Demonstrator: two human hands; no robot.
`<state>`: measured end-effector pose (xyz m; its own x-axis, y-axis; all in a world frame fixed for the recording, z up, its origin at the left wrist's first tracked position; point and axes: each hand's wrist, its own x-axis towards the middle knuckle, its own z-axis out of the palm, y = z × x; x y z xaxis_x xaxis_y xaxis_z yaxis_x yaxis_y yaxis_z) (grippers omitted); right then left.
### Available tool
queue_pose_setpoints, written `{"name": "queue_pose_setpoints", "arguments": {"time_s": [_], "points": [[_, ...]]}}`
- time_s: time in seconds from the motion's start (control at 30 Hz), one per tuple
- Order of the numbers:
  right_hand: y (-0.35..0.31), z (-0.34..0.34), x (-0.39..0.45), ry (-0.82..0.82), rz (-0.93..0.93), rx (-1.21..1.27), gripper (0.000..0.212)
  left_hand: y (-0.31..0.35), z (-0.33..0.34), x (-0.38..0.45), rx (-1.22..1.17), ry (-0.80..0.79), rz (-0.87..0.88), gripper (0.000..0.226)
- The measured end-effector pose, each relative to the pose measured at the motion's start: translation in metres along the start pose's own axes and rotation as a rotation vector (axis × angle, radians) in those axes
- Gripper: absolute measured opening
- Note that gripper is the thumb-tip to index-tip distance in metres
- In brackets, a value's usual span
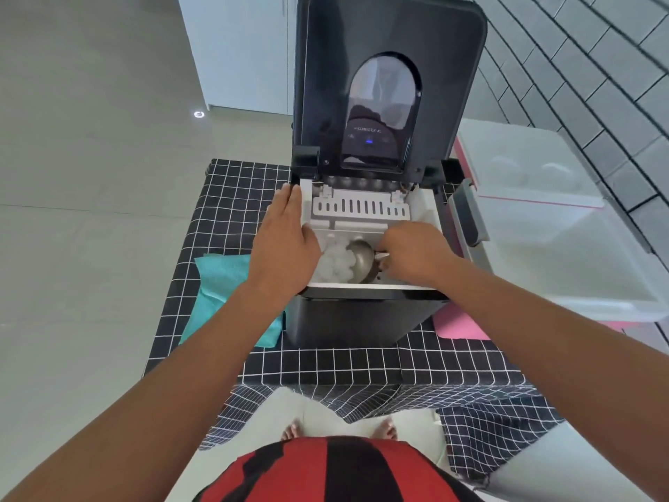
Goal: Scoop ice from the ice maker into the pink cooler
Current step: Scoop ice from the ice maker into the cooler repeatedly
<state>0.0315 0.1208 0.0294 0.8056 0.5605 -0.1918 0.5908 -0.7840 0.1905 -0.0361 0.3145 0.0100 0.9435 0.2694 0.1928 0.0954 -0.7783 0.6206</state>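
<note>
Table (325,364): in the middle of the scene, floor to its left, wall to its right.
Ice maker (362,317): on the table, its lid (391,38) raised at the far side.
Ice (335,264): inside the ice maker, in the left part of the basket.
Scoop (362,260): in the basket, just right of the ice, touching it.
Left hand (284,244): on the ice maker's left rim.
Right hand (416,253): over the basket's right part, on the scoop's handle.
Cloth (224,284): on the table, left of the ice maker.
Cooler (564,248): right of the ice maker.
Mat (456,324): on the table at the ice maker's near right, beside the cooler.
</note>
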Motion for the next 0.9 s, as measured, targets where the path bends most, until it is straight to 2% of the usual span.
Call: {"name": "queue_pose_setpoints", "arguments": {"time_s": [0.2,0.33,0.47,0.63,0.9], "points": [[-0.001,0.003,-0.006,0.093,-0.037,0.027,0.019,-0.002,0.002,0.000,-0.015,0.003,-0.012,0.059],[-0.010,0.003,0.003,0.055,0.033,0.067,0.016,-0.004,0.002,0.000,-0.011,0.002,-0.008,0.059],[-0.001,0.008,-0.002,-0.004,0.060,0.151,0.024,-0.002,0.002,-0.002,-0.033,-0.002,-0.013,0.058],[0.004,0.001,-0.018,0.116,0.011,0.288,0.024,0.000,0.001,-0.002,-0.030,-0.001,-0.006,0.055],[0.007,0.002,-0.039,0.218,0.039,0.337,0.023,-0.002,0.002,-0.002,-0.048,0.018,-0.008,0.050]]}}
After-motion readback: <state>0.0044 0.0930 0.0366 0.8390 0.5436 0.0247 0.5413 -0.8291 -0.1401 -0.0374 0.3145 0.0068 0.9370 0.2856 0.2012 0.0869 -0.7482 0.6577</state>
